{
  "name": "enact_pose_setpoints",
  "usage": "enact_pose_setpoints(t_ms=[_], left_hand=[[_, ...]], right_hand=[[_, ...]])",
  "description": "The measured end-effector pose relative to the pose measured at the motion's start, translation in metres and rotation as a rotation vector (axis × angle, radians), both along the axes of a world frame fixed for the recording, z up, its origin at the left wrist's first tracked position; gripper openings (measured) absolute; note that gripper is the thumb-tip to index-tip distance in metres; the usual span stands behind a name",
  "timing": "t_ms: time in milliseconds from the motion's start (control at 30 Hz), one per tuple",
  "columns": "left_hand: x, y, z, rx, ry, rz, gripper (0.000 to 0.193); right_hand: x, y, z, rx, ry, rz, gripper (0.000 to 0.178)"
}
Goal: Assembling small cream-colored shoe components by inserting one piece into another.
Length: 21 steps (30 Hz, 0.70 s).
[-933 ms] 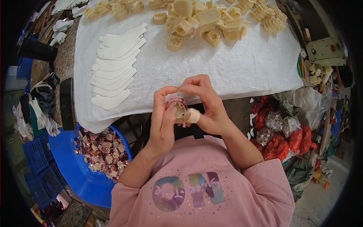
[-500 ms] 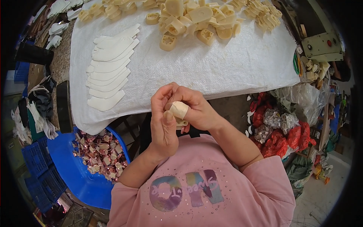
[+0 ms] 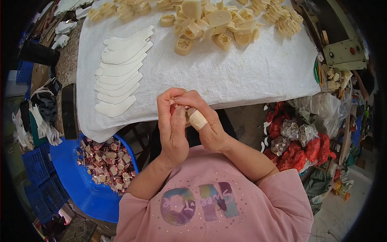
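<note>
Both hands meet in front of my chest, just off the table's near edge, with their fingers curled together. My left hand (image 3: 171,131) and my right hand (image 3: 209,131) are closed around a small shoe heel (image 3: 174,108). Mostly hidden by the fingers, it shows only a bit of shiny pink surface. Beige tape (image 3: 198,119) wraps my right thumb, which presses beside the left one. Beyond the hands, on the left of the table, white curved cut pieces (image 3: 119,80) lie in an overlapping row.
Bare beige plastic heels (image 3: 219,20) are heaped along the far side of the white table cloth (image 3: 193,68). A blue basin (image 3: 90,201) at lower left holds pink metallic-covered heels (image 3: 111,163). Red plastic bags (image 3: 294,153) lie at right, below a green machine box (image 3: 344,52).
My hands have shifted slightly left and the fingers have closed further over the heel. A pale part that showed beneath my right thumb is now hidden, and shiny pink shows near the fingertips.
</note>
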<state>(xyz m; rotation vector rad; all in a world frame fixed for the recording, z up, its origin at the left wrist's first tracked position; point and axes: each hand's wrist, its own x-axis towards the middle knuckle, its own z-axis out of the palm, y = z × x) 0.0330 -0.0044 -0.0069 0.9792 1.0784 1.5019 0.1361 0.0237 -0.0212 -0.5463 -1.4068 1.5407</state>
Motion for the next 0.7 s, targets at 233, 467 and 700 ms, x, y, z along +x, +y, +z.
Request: enact_pose_setpoints(t_ms=[233, 467, 700], left_hand=[[-0.008, 0.000, 0.000, -0.116, -0.133, -0.145, 0.049], [-0.016, 0.008, -0.001, -0.142, -0.479, -0.244, 0.077], [-0.020, 0.006, -0.001, -0.102, -0.216, -0.292, 0.085]], right_hand=[[0.002, 0.003, 0.005, 0.047, -0.172, -0.070, 0.033], [0.013, 0.010, 0.018, -0.157, -0.220, 0.011, 0.043], [0.023, 0.025, 0.032, 0.301, -0.568, -0.236, 0.029]])
